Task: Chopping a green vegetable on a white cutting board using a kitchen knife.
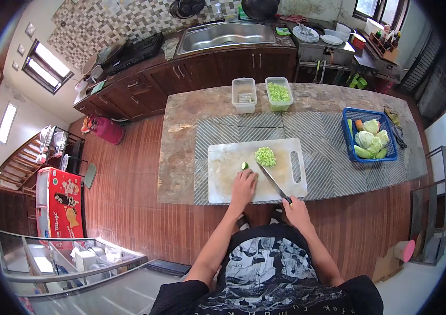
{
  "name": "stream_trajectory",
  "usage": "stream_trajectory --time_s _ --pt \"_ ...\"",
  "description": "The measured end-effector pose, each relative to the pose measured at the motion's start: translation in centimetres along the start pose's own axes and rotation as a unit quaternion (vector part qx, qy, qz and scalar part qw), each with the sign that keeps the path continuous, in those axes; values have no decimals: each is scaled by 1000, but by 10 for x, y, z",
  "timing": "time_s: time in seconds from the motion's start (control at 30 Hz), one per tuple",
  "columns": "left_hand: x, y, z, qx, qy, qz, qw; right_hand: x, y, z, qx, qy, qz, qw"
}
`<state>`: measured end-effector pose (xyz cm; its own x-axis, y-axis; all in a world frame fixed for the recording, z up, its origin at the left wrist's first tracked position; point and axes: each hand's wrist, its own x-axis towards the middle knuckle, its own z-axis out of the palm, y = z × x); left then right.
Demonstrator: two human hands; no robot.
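Observation:
A white cutting board [223, 157] lies near the table's front edge. My left hand [244, 188] rests low over its middle, fingers stretched forward and slightly bent. Just beyond those fingertips sits a small green vegetable piece [244, 165] with a pale cut face; whether they touch it I cannot tell. My right hand [297, 211] is closed around the dark handle of a kitchen knife [274, 182]. Its blade slants forward and left across the board, the tip close to a heap of chopped green vegetable [265, 156].
Behind the board stand a clear plastic container [244, 107] and another container with chopped green vegetable [279, 93]. A blue basket [372, 159] of vegetables sits to the right on the patterned table mat [328, 152]. Across the room, a sink [226, 38] is set into the counter.

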<state>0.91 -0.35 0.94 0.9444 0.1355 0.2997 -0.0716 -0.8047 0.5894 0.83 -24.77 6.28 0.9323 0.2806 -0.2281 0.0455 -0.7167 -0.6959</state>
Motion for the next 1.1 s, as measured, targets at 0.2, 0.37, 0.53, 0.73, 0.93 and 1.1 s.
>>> stream_trajectory --time_s 0.2,0.37,0.53,0.73,0.93,1.1 --pt "15 -5 -16 7 87 5 996 -3 1 -1 -5 -7 17 1000" --pt "17 -18 -20 3 124 -49 991 -3 4 1 0 -4 9 1000" --pt "22 -22 -21 -4 128 -80 988 -4 -1 -3 -1 -12 28 1000" --pt "55 -41 -12 43 141 -38 988 -4 1 1 3 -7 9 1000" --pt "68 -43 -10 -10 31 -19 999 -2 5 1 9 7 7 1000" --pt "63 -41 -2 -59 71 -14 996 -1 0 -1 12 5 7 1000"
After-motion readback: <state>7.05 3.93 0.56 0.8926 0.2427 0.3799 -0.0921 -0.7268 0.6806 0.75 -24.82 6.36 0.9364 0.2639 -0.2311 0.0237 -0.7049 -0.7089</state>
